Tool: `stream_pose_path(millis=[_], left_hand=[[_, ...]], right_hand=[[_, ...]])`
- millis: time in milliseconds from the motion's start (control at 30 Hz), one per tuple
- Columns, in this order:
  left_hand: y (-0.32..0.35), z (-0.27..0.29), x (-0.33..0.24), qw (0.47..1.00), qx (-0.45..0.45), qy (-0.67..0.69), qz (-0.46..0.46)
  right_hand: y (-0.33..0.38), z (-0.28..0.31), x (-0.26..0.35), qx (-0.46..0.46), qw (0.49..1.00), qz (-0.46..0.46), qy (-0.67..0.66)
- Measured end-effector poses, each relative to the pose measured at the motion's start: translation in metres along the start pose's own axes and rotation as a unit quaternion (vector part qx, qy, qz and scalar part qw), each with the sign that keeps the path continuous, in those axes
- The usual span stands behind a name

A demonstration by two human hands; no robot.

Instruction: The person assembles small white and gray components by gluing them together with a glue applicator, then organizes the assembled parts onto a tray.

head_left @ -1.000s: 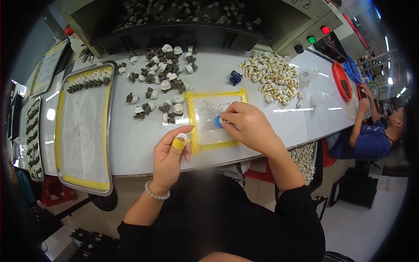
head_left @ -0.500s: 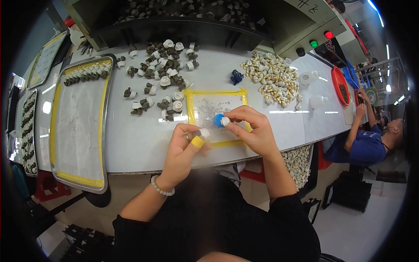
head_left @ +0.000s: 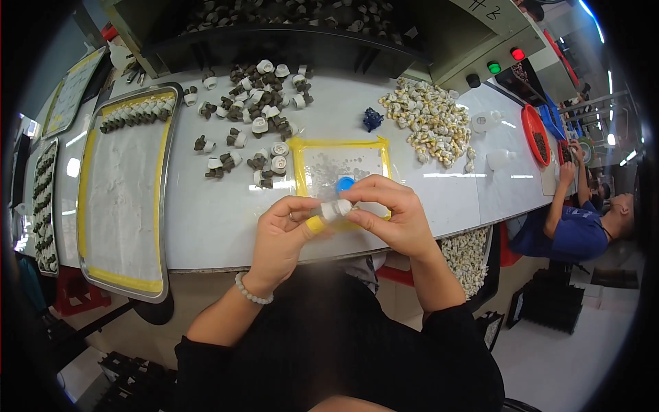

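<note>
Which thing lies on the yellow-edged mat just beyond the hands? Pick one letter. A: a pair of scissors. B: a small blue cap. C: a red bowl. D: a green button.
B: a small blue cap lies on the yellow-edged mat, just past the left hand and the right hand, which together hold a small white piece at the table's near edge.

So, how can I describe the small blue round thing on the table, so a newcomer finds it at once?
Start at the white table and find the clear square mat with yellow tape border near its front edge. The blue cap lies on that mat, just beyond the right hand. It is the only bright blue round piece there; the neighbouring parts are white and dark.
</note>
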State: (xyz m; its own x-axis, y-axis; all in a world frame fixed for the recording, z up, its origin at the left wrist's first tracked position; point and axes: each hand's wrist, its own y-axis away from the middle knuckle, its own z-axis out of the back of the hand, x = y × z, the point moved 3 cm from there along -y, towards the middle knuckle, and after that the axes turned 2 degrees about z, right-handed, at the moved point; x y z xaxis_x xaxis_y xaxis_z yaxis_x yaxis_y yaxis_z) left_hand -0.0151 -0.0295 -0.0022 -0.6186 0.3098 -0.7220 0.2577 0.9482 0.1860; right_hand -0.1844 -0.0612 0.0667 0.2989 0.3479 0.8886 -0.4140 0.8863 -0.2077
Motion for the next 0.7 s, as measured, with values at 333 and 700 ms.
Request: stream_pose_path(millis=[333, 700], left_hand=[[0.001, 0.002, 0.002, 1.000, 0.015, -0.024, -0.006], [0.027, 0.010, -0.017, 0.961, -0.058, -0.253, -0.094]], right_hand=[[0.000, 0.001, 0.001, 0.062, 0.996, -0.029, 0.061], [0.010, 0.033, -0.024, 0.005, 0.996, -0.032, 0.083]])
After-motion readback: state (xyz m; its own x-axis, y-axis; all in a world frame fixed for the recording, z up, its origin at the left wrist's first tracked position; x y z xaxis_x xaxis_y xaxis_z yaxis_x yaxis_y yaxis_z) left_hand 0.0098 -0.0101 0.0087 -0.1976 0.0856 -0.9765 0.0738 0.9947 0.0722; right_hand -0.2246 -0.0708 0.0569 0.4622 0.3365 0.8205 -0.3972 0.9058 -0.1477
